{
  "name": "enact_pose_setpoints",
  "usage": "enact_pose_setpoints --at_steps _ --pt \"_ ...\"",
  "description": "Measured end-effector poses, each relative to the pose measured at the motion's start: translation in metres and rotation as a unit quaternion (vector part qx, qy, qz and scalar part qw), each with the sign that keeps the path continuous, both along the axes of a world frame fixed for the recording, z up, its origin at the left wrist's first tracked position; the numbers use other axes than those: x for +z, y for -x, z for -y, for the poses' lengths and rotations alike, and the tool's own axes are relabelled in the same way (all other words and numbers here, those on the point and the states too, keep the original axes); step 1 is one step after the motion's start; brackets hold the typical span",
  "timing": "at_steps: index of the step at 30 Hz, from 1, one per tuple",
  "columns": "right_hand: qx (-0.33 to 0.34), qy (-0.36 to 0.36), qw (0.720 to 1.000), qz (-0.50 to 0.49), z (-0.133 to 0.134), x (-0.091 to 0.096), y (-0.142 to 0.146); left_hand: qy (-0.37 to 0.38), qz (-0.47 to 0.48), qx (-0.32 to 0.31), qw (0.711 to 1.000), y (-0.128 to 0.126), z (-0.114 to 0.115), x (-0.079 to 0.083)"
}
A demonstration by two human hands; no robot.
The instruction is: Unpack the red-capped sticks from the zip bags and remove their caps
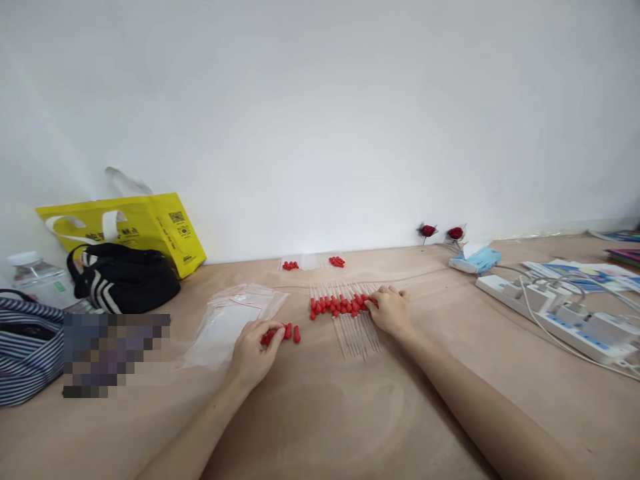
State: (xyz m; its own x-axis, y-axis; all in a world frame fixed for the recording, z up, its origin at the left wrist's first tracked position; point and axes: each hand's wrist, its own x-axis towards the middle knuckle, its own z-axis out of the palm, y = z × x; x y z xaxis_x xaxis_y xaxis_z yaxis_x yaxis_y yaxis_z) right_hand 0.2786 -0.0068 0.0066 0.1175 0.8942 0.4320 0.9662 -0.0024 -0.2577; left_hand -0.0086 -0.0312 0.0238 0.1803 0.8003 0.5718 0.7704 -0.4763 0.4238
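Note:
Many glass droppers with red rubber bulbs (345,305) lie side by side on the table, some tubes pointing toward the wall and others toward me. At the right end of this row, my right hand (391,310) has its thumb and fingers closed around a dropper's red end; its tube is partly hidden. My left hand (256,348) is curled over loose red rubber bulbs (289,332), pinching at least one between thumb and fingers. No tubes show on these bulbs. Beside my left hand lie clear zip bags (230,320), overlapping in a flat pile.
By the wall rest two small bags holding red bulbs (337,262). To the left are a yellow bag (185,233), a black pouch (135,280), a bottle (37,277) and a striped bag (30,353). A power strip (550,310), tissue pack (477,259) and two roses (455,233) are rightward.

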Motion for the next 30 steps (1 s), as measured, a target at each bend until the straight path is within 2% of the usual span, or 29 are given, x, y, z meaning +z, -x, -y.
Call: enact_pose_setpoints --at_steps 3,5,7,9,11,13,14,15,16,19,20,21,22,24,27,30 --pt "-0.003 -0.061 0.997 -0.039 0.007 -0.001 0.002 0.044 0.043 -0.049 0.997 -0.011 0.006 -0.005" --pt "0.031 -0.106 0.992 -0.065 0.017 -0.002 0.008 0.105 0.085 -0.095 0.986 -0.024 0.011 -0.008" --pt "0.09 -0.144 0.981 -0.091 0.031 -0.004 0.018 0.189 0.149 -0.138 0.961 -0.044 0.016 -0.009" --pt "0.153 -0.17 0.967 -0.11 0.046 -0.007 0.03 0.291 0.248 -0.165 0.909 -0.067 0.02 -0.008" --pt "0.198 -0.191 0.955 -0.114 0.059 -0.009 0.043 0.382 0.37 -0.18 0.827 -0.089 0.022 -0.008" --pt "0.224 -0.204 0.947 -0.105 0.068 -0.011 0.051 0.43 0.454 -0.184 0.758 -0.104 0.023 -0.008" --pt "0.236 -0.208 0.944 -0.097 0.07 -0.011 0.054 0.436 0.471 -0.182 0.745 -0.108 0.023 -0.009" --pt "0.248 -0.211 0.941 -0.087 0.071 -0.012 0.054 0.43 0.468 -0.179 0.751 -0.109 0.022 -0.009" --pt "0.259 -0.217 0.938 -0.078 0.071 -0.011 0.053 0.412 0.446 -0.177 0.775 -0.107 0.021 -0.01" --pt "0.264 -0.258 0.928 -0.051 0.07 -0.01 0.041 0.279 0.269 -0.178 0.904 -0.088 0.015 -0.011" --pt "0.259 -0.278 0.924 -0.04 0.07 -0.009 0.036 0.218 0.191 -0.175 0.941 -0.079 0.014 -0.012" --pt "0.257 -0.296 0.92 -0.026 0.069 -0.008 0.032 0.162 0.118 -0.173 0.964 -0.071 0.012 -0.013" --pt "0.261 -0.307 0.915 -0.008 0.069 -0.008 0.028 0.118 0.057 -0.173 0.976 -0.064 0.012 -0.014" --pt "0.283 -0.308 0.908 0.029 0.068 -0.009 0.026 0.065 -0.018 -0.186 0.98 -0.054 0.014 -0.018" --pt "0.328 -0.267 0.905 0.051 0.067 -0.013 0.032 0.023 -0.058 -0.211 0.975 -0.051 0.019 -0.027" --pt "0.351 -0.238 0.905 0.032 0.066 -0.018 0.041 -0.012 -0.077 -0.228 0.97 -0.055 0.022 -0.032"
